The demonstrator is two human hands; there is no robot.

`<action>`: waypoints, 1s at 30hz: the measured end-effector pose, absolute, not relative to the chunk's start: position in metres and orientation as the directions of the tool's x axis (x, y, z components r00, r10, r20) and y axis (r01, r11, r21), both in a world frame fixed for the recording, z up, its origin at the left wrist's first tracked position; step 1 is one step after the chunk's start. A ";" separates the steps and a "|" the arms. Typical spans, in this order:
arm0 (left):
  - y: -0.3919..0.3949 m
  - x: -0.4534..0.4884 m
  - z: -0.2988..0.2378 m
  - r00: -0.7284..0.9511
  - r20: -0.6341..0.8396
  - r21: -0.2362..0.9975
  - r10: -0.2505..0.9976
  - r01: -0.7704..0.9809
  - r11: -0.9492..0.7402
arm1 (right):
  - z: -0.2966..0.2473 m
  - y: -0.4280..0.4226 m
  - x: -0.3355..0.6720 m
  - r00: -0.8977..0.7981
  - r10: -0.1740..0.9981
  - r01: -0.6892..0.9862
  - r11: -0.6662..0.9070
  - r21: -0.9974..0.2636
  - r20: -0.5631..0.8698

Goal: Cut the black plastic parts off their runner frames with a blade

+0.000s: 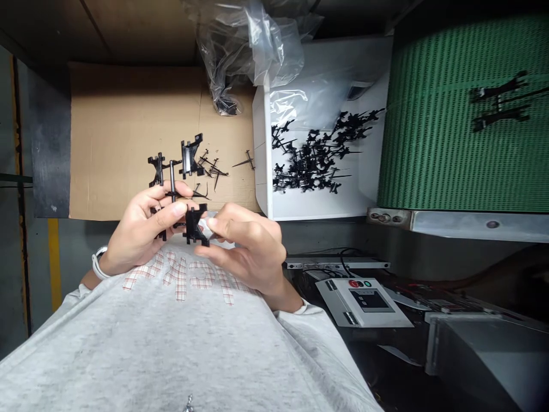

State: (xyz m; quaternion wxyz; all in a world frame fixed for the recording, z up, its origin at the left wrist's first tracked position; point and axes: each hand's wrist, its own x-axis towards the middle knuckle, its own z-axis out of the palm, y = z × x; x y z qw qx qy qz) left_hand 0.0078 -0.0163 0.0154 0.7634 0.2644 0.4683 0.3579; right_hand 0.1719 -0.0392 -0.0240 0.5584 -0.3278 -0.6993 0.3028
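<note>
My left hand point(137, 232) grips a black moulded plastic frame point(172, 183) by its runner, and a white band circles that wrist. My right hand point(244, 249) pinches the lower black piece of the same moulding point(195, 226) between thumb and fingers. A small whitish object point(212, 232) shows behind those fingers, partly hidden, and I cannot tell what it is. Just beyond my hands, loose thin black plastic scraps point(212, 169) and a second black moulded piece point(191, 157) lie on a cardboard sheet point(124, 126).
To the right of the cardboard stands a white bin point(369, 171) holding a heap of black moulded parts point(317, 154). A clear plastic bag point(253, 48) lies at the back. A green belt conveyor point(433, 131) carries black parts point(500, 100). A control panel point(362, 303) sits at lower right.
</note>
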 end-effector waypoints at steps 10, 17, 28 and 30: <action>-0.018 0.006 0.014 0.305 -0.517 0.730 0.800 -0.331 0.598 | -0.025 -0.041 0.171 -0.161 0.796 0.130 0.603 -0.787 0.583; -0.018 0.007 0.014 0.265 -0.505 0.781 0.822 -0.266 0.565 | -0.027 -0.044 0.171 -0.163 0.813 0.137 0.580 -0.803 0.559; -0.018 0.008 0.014 0.304 -0.488 0.744 0.818 -0.346 0.572 | -0.025 -0.041 0.171 -0.145 0.801 0.153 0.599 -0.786 0.582; -0.019 0.008 0.015 0.297 -0.496 0.743 0.816 -0.341 0.576 | -0.026 -0.041 0.171 -0.151 0.803 0.156 0.595 -0.788 0.577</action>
